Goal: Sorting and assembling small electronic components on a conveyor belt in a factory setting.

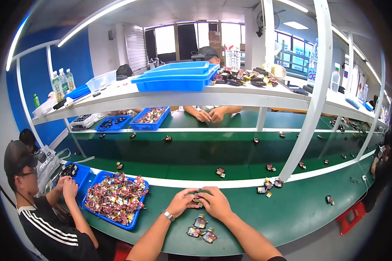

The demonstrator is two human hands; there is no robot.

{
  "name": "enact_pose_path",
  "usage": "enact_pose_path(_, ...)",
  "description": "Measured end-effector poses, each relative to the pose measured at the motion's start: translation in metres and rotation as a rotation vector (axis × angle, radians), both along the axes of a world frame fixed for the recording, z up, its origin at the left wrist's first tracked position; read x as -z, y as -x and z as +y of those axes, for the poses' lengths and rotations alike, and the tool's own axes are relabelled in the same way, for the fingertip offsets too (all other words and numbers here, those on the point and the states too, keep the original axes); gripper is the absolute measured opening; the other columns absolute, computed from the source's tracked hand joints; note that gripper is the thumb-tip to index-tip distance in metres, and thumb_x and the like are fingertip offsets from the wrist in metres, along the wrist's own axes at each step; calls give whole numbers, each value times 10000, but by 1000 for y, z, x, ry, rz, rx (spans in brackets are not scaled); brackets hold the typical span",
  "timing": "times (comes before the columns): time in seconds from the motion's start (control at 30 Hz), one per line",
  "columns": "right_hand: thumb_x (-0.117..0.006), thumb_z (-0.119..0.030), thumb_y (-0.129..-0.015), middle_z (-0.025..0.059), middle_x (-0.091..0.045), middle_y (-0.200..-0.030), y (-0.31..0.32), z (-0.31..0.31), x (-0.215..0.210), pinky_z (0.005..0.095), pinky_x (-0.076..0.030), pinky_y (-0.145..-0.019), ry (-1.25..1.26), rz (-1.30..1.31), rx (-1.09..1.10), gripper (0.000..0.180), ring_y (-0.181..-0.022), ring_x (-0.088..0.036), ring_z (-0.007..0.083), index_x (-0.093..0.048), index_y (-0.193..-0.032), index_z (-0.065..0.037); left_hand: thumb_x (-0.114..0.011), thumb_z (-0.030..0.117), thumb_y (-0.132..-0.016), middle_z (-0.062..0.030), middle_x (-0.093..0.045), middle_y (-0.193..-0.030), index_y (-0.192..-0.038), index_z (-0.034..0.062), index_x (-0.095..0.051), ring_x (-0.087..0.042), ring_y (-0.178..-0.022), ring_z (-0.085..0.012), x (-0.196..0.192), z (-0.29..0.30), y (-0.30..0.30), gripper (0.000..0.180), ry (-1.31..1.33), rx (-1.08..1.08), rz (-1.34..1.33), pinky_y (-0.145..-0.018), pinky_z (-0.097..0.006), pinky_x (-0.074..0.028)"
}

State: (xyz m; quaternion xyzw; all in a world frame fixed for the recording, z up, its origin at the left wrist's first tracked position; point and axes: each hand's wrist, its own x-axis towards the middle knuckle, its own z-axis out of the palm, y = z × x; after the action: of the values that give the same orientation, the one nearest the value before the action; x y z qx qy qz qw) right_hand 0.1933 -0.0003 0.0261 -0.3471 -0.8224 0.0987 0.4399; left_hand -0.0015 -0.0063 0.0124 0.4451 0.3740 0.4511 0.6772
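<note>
My left hand point(180, 203), with a metal watch on its wrist, and my right hand point(217, 204) meet over the green work surface. Between their closed fingertips is a small electronic assembly point(197, 200) with dark and reddish parts; the fingers cover most of it. Just below the hands lie a few similar assemblies point(200, 223), dark-rimmed with silvery middles and yellow tabs. To the left of my hands stands a blue tray point(133, 226), heaped with small red, silver and yellow electronic parts point(116, 198).
A co-worker point(45, 217) sits at the left beside another blue bin point(83, 174). More assemblies point(269, 187) lie by a white post point(307, 108). Beyond a white rail, a dark green belt point(187, 150) carries scattered pieces. Overhead, a shelf point(231, 95) holds a blue lidded box point(172, 80).
</note>
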Motion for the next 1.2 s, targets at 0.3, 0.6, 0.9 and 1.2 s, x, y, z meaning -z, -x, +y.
enact_pose_path(0.3,-738,-87,-740,87,-605,-1129,-2,4,2,375,-487,-894,97,-26,-37,183,-1070,-560,288,-618,-878,-77,-464,57,-970,-131,-618,-1115,-1283,11,-481,-651,-1004,-231,1,-1,-6,317,-3,23,5,-895,-398,-569)
enact_pose_path(0.6,-714,-84,-753,119,-559,-1220,-5,4,-2,404,-451,-966,174,-33,-179,147,-1159,-507,319,-582,-819,-83,-438,48,-978,-116,-620,-1105,-1285,32,-489,-632,-1031,-205,2,0,-3,312,-41,23,53,-931,-388,-545)
enact_pose_path(0.9,-709,-66,-739,131,-550,-1207,-1,1,-5,401,-466,-942,219,-60,-205,181,-1150,-511,324,-595,-880,-68,-455,76,-986,-98,-633,-1064,-1281,35,-502,-630,-997,-175,6,1,-2,302,-69,10,87,-925,-361,-542)
enact_pose_path(1.2,-724,-71,-743,130,-542,-1226,-6,6,-7,415,-447,-973,216,-125,-251,183,-1162,-507,321,-619,-892,-74,-469,59,-978,-99,-639,-1077,-1284,41,-507,-630,-1030,-178,3,1,-3,308,-78,54,72,-914,-347,-549)
